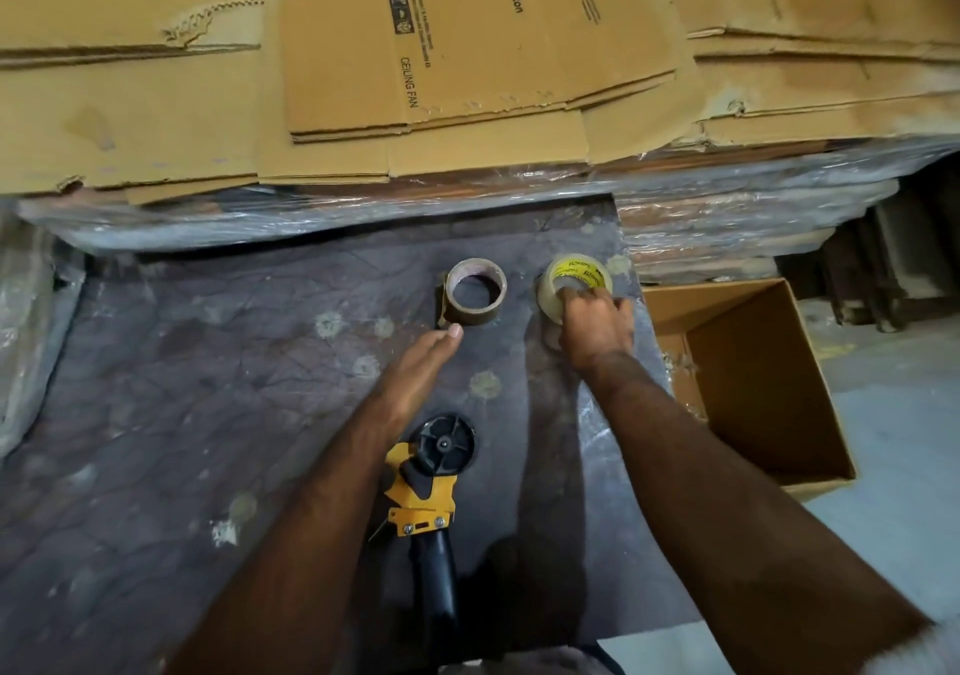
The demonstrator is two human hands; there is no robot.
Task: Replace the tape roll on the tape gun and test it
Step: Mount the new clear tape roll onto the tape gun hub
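A yellow and black tape gun (427, 487) lies on the dark wrapped surface (182, 388) between my forearms, its black hub bare of any roll. A brown tape roll (475, 290) lies flat farther back. To its right sits a clear tape roll (569, 279) with a yellow printed core. My right hand (595, 326) is on the clear roll, fingers curled over its near edge. My left hand (423, 362) hovers flat with fingers together, its tip just short of the brown roll, holding nothing.
Flattened cardboard boxes (467, 61) are stacked on plastic-wrapped bundles (701, 206) along the back. An open, empty-looking cardboard box (753, 378) stands on the floor to the right of the surface. The grey floor (893, 466) shows at the right.
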